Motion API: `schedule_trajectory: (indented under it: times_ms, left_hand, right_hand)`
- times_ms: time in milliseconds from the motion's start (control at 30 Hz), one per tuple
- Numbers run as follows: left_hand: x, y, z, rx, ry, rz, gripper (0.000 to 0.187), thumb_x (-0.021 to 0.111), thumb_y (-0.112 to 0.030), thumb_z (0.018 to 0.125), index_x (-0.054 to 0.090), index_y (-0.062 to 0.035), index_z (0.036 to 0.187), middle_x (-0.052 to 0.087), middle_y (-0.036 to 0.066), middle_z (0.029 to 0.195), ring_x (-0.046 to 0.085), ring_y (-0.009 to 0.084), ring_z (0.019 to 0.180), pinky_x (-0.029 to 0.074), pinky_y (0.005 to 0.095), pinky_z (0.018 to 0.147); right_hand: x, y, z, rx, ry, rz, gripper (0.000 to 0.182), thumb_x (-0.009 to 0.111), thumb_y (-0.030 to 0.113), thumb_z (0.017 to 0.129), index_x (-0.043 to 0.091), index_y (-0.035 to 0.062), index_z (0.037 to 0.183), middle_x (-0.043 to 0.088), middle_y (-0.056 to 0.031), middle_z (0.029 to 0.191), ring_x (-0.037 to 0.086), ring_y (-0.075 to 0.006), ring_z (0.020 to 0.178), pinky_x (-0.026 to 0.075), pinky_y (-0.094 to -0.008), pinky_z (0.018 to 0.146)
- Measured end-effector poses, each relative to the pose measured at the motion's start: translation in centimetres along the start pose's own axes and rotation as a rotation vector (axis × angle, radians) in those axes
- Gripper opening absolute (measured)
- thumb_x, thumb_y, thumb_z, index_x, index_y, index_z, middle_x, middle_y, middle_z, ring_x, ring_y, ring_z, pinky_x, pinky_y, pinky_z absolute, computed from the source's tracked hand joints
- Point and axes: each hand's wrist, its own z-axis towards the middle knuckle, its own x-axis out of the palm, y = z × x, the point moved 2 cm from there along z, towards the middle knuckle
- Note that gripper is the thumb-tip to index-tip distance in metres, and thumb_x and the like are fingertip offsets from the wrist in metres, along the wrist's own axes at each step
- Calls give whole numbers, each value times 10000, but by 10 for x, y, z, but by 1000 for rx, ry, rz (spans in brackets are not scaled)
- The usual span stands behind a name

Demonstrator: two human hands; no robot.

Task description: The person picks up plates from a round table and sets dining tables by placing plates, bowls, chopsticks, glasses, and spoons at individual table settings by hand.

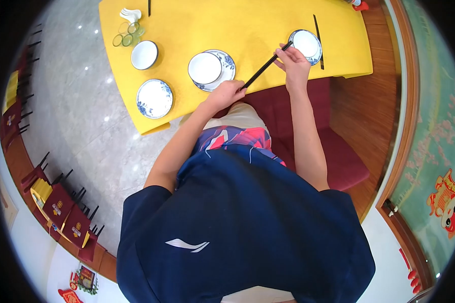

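Observation:
A pair of black chopsticks (266, 66) is held slantwise over the yellow table's near edge. My left hand (228, 93) has its fingers closed around the lower left end. At the upper right end, my right hand (294, 64) pinches them between thumb and fingers. Just beyond the right hand is a white bowl (306, 42) on a blue-patterned plate (314, 59), with another dark chopstick or pair (319, 43) lying beside it. Close to the left hand, a second white bowl (204, 68) sits on a patterned plate (228, 64), partly covering it.
On the left of the yellow-covered table (258, 25) are a white bowl (144, 55), a stack of patterned plates (154, 99), several glasses (128, 36) and white spoons (131, 15). A maroon bench (308, 116) runs along the near side. A wall (414, 166) stands at the right.

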Motion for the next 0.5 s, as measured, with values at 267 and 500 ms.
schedule_trajectory:
  times_ms: [267, 500]
  left_hand:
    - [-1, -19, 50, 13, -329, -19, 248, 703, -180, 869, 672, 15, 1020, 676, 174, 843, 639, 272, 664, 508, 364, 625]
    - [-1, -9, 68, 1, -340, -102, 217, 703, -159, 867, 705, -8, 1022, 711, 150, 863, 669, 254, 679, 516, 333, 620]
  right_hand:
    - [8, 8, -8, -254, 133, -201, 136, 737, 17, 829, 693, -49, 940, 722, -84, 916, 676, -118, 826, 563, -253, 726]
    - [10, 1, -20, -311, 144, -321, 144, 729, 14, 836, 704, -57, 959, 735, -89, 936, 689, -131, 848, 563, -256, 755]
